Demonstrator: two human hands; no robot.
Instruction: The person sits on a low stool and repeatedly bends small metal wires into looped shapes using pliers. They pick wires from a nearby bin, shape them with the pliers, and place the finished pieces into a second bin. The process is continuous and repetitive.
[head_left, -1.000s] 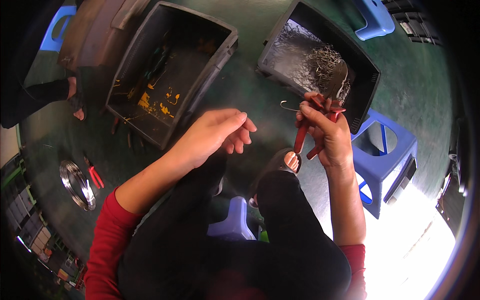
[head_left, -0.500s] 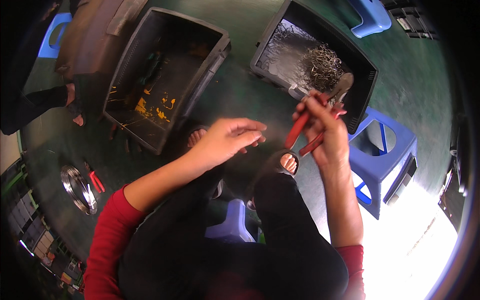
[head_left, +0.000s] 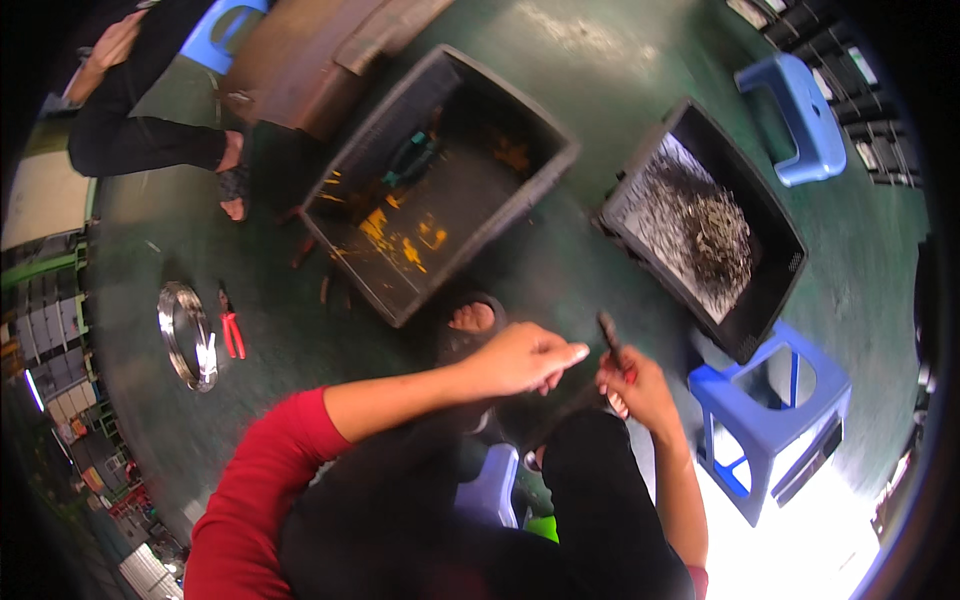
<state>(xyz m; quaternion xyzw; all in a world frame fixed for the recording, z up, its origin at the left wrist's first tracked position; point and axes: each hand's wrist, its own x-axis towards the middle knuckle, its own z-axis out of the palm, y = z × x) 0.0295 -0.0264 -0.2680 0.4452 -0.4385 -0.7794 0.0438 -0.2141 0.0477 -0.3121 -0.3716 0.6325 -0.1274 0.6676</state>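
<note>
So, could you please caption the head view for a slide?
Right hand gripping red-handled pliers, left hand near it, wire coil and crate of metal pieces on the floor.

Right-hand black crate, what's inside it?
Inside the black crate, a heap of thin grey metallic pieces sits toward the far right, with more scattered over a pale bottom surface. Whatever lies beneath the heap is covered and can't be seen.

I see a blue stool (head_left: 755,432) at the right of the frame, a second stool (head_left: 816,125) upper right near dark crates (head_left: 872,88), and a third stool (head_left: 206,46) upper left beside a brown boxy object (head_left: 290,62). Another person's sandalled foot (head_left: 234,186) rests there too; shelving (head_left: 50,318) lines the left edge.
</note>
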